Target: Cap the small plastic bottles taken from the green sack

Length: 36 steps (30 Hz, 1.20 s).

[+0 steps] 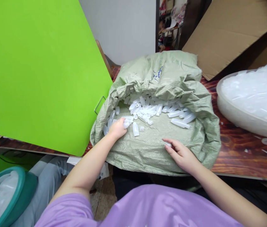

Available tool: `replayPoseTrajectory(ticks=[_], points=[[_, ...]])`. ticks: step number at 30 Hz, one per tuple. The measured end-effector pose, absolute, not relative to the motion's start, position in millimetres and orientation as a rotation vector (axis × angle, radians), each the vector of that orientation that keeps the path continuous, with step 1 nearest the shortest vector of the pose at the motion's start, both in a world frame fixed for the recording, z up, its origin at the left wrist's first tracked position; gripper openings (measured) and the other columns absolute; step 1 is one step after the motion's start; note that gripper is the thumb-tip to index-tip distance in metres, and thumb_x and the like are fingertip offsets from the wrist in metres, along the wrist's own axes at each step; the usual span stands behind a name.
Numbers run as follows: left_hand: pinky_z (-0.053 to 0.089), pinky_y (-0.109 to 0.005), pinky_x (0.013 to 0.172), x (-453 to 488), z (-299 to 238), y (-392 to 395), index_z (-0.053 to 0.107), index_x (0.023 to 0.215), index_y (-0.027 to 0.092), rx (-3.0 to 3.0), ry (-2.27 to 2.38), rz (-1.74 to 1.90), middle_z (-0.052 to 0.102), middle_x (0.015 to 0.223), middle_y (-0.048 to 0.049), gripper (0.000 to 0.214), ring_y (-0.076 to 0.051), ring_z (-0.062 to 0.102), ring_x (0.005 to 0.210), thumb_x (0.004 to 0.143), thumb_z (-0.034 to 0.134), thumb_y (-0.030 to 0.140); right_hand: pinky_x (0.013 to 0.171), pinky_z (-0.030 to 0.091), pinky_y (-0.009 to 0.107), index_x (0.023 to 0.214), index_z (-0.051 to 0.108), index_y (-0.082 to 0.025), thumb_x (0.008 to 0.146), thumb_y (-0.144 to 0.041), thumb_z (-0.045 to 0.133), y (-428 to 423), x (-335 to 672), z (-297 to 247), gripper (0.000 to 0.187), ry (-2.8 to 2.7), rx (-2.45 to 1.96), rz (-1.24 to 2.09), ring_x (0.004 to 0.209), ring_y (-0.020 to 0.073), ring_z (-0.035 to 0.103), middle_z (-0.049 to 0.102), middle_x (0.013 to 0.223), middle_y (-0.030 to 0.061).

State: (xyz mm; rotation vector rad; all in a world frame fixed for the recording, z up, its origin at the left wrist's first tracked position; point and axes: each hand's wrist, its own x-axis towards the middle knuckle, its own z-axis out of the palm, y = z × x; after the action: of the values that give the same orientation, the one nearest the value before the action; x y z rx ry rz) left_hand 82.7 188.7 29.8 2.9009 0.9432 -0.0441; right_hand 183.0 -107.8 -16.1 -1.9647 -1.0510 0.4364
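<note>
A pale green woven sack (162, 82) lies open on the wooden table, spilling several small translucent plastic bottles (157, 110) across its folded-out mouth. My left hand (118, 127) is closed around a few of these bottles at the left side of the pile. My right hand (182, 154) rests on the sack's front flap, fingers curled, pinching a small white piece (168, 144) at its fingertips. One loose bottle (135, 129) stands just right of my left hand.
A large bright green board (36, 72) leans at the left. A white basin (252, 107) covered with clear plastic sits at the right on the table (242, 151). Cardboard (228, 31) leans behind. A teal tub (8, 195) with plastic sits low left beside another person's grey-trousered leg (45, 183).
</note>
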Motion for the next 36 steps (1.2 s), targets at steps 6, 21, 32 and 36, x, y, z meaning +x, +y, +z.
replayPoseTrajectory(ticks=[6, 21, 32, 36], points=[[0.043, -0.032, 0.090, 87, 45, 184, 0.047, 0.117, 0.015, 2.930, 0.802, 0.103, 0.059, 0.112, -0.0103, 0.046, -0.024, 0.056, 0.105, 0.072, 0.053, 0.018, 0.073, 0.048, 0.033, 0.119, 0.052, -0.018, 0.090, -0.043, 0.039, -108, 184, -10, 0.040, -1.059, -1.936, 0.396, 0.077, 0.0167, 0.056, 0.058, 0.085, 0.0061], [0.047, -0.028, 0.081, 50, 60, 58, 0.050, 0.100, 0.018, 2.547, -0.140, 0.214, 0.063, 0.096, -0.0033, 0.033, -0.017, 0.060, 0.088, 0.069, 0.057, 0.022, 0.083, 0.049, 0.026, 0.101, 0.060, -0.022, 0.085, -0.021, 0.055, -136, 184, 51, 0.018, -1.416, -1.684, 0.290, 0.096, 0.0141, 0.060, 0.065, 0.103, 0.0043], [0.047, -0.024, 0.071, 62, 57, 55, 0.053, 0.101, 0.015, 1.835, 0.068, -0.335, 0.062, 0.095, -0.0038, 0.045, -0.014, 0.059, 0.079, 0.059, 0.069, 0.021, 0.082, 0.049, 0.025, 0.105, 0.064, -0.027, 0.088, -0.018, 0.045, -159, 193, 58, 0.027, -1.641, -1.685, 0.438, 0.099, 0.0138, 0.060, 0.062, 0.114, 0.0023], [0.046, -0.024, 0.069, 66, 56, 54, 0.053, 0.099, 0.015, 1.794, 0.050, -0.358, 0.061, 0.091, -0.0030, 0.044, -0.014, 0.057, 0.077, 0.058, 0.068, 0.019, 0.061, 0.048, 0.024, 0.093, 0.067, -0.022, 0.079, -0.044, 0.059, -150, 191, 52, 0.028, -1.290, -1.853, 0.681, 0.069, 0.0147, 0.061, 0.067, 0.079, 0.0022]])
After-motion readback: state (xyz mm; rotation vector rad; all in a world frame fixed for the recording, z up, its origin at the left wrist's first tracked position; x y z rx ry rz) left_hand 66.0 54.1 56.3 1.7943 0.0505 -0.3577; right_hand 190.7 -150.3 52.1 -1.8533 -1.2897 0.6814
